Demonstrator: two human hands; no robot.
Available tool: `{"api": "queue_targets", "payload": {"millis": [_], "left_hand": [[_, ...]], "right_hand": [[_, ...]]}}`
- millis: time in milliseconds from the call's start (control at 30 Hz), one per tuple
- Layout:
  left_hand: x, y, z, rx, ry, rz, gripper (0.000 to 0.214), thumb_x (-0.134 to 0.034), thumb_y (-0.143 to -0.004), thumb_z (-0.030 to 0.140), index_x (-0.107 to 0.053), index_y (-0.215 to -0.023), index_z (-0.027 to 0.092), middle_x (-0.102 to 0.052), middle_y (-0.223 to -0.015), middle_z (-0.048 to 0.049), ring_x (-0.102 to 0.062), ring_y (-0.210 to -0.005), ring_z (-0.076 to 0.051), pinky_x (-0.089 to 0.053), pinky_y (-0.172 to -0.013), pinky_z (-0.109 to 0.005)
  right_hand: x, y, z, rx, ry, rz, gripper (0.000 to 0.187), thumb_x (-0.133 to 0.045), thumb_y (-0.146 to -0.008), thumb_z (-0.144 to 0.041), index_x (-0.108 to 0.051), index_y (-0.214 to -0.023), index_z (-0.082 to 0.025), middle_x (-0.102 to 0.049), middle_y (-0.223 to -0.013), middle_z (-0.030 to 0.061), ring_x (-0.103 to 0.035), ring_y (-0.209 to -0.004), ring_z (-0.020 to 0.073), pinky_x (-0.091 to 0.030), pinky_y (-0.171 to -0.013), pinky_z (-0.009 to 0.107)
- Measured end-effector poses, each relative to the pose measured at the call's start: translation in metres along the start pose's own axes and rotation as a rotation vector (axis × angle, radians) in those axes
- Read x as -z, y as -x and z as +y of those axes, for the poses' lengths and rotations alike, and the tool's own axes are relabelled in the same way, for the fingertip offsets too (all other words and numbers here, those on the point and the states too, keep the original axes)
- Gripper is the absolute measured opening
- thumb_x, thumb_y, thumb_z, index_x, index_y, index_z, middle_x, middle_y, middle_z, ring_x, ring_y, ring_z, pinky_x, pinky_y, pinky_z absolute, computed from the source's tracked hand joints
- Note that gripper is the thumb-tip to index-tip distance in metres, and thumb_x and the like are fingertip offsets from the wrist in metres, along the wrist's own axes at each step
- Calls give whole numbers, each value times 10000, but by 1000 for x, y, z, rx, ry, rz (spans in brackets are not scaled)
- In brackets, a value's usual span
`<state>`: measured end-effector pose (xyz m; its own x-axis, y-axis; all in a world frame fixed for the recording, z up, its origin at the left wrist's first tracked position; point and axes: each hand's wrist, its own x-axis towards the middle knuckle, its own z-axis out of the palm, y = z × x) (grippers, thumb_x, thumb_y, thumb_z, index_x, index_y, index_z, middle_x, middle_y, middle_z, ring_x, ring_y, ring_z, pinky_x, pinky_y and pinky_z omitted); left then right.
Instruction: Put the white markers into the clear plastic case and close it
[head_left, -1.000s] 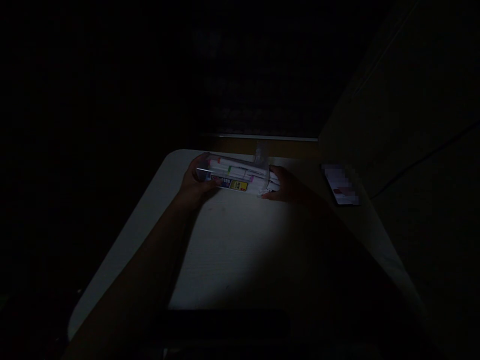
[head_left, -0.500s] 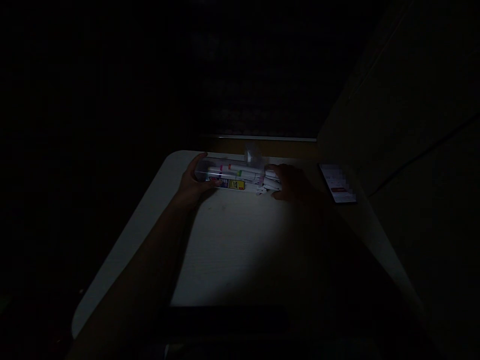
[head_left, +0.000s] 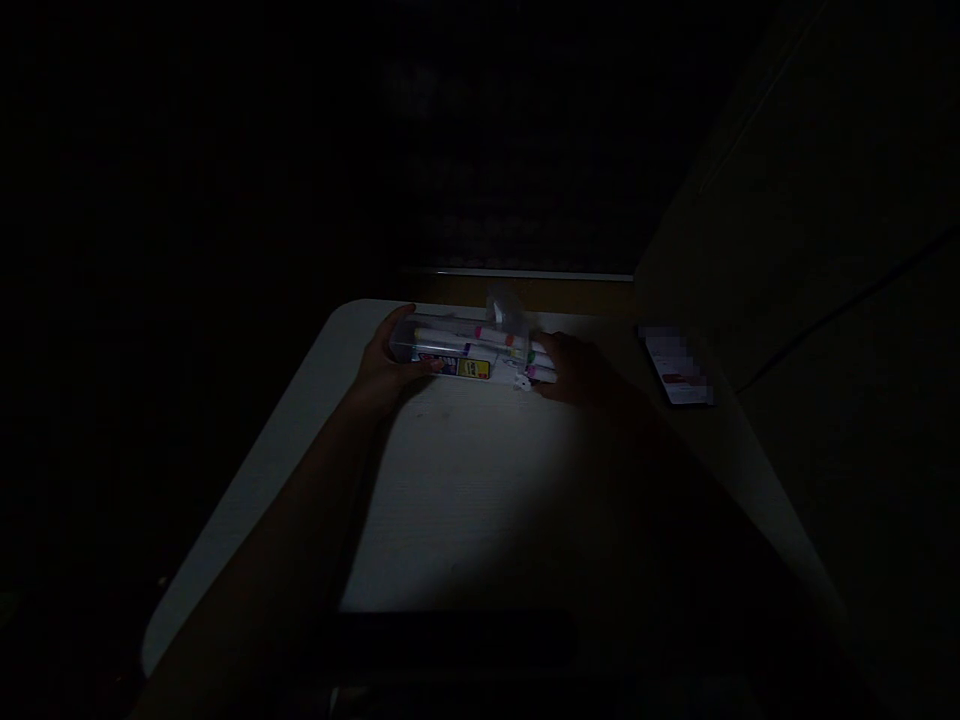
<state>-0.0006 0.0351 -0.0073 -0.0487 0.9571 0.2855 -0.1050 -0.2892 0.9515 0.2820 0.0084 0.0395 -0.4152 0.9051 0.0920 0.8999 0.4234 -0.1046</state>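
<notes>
A clear plastic box [head_left: 442, 343] lies on its side near the table's far edge, with a yellow and dark label along its front. My left hand [head_left: 382, 365] is closed round its left end, thumb in front and fingers behind. Inside are several white markers [head_left: 491, 338] with coloured bands, some sticking out of the right end. My right hand [head_left: 577, 368] is curled round those protruding ends; its fingers are partly in shadow. The transparent lid [head_left: 506, 305] stands up behind the open end.
The pale wood-grain table [head_left: 450, 490] has a rounded far left corner. A phone [head_left: 675, 367] with a lit screen lies at the right. A dark cable [head_left: 810, 345] runs along the right side. Surroundings are very dark.
The markers have shifted in the box, so their coloured bands show in other places. My right hand has moved slightly left, towards the box. My left hand has kept its hold.
</notes>
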Motion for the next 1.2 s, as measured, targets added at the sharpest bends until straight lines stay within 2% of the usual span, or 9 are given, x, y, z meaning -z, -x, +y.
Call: {"api": "queue_targets", "payload": {"millis": [100,233,367,600,800,900,1000,1100,1200], "left_hand": [[1,0,-1,14,-13,8,909,-908,-403,155,-581,-1246,247,-645,-1103,-57,-636,-978,-225,-568,-803,-293],[0,-1,-2,21,9,28,910,-913,-377,151,-595,-1223,258,-649,-1099,-41,-633,-959,-202,-563,-771,-259],[-1,0,0,28,11,53,909,-904,-387,133,-586,-1233,231,-654,-1085,-45,-634,-943,-198,-559,-761,-251],[3,-2,-2,30,-12,118,878,-898,-373,139,-614,-1195,260,-648,-1063,-18,-623,-933,-174,-548,-731,-211],[11,-5,-5,30,-10,181,802,-893,-358,99,-647,-1103,268,-637,-1033,-2,-600,-888,-144,-542,-688,-187],[11,-5,-4,27,-11,205,773,-890,-355,91,-644,-1071,247,-636,-1015,-4,-595,-873,-140,-538,-669,-179],[10,-5,-3,24,-19,197,778,-892,-351,101,-630,-1073,222,-630,-1013,-11,-596,-860,-136,-537,-654,-174],[11,-4,-3,11,-17,168,811,-899,-357,128,-618,-1111,224,-622,-1038,-16,-595,-874,-139,-539,-658,-175],[12,-4,-3,23,-55,172,833,-895,-373,127,-611,-1149,234,-616,-1045,-16,-593,-902,-141,-535,-678,-168]], "right_hand": [[-2,-2,-4,1,-23,-10,623,-599,-802,-377,-451,-1357,-139,-628,-1252,126,-611,-1088,262,-475,-875,346],[1,-1,4,-52,-26,-52,600,-632,-742,-275,-496,-1315,-160,-666,-1187,121,-644,-1016,263,-491,-812,339],[6,3,15,-119,-30,-106,567,-661,-711,-264,-536,-1257,-173,-678,-1150,118,-654,-974,271,-502,-778,347],[4,6,31,-174,-25,-118,554,-663,-722,-244,-529,-1253,-157,-623,-1223,146,-611,-1064,282,-479,-877,373],[-6,6,48,-134,-14,-107,524,-636,-741,-271,-568,-1235,-108,-564,-1248,175,-536,-1143,307,-431,-962,403],[-11,7,50,-84,-29,-127,574,-653,-738,-335,-561,-1269,-139,-542,-1275,162,-511,-1174,318,-416,-983,426],[-15,8,46,-39,-56,-144,707,-660,-745,-465,-468,-1375,-209,-468,-1401,132,-434,-1290,315,-368,-1046,441],[-20,8,41,-27,-65,-151,907,-648,-720,-615,-336,-1462,-197,-349,-1510,159,-324,-1385,335,-285,-1105,487],[-25,8,36,-23,-47,-144,1053,-670,-657,-681,-259,-1497,-196,-271,-1546,193,-268,-1408,383,-235,-1106,553]]}}
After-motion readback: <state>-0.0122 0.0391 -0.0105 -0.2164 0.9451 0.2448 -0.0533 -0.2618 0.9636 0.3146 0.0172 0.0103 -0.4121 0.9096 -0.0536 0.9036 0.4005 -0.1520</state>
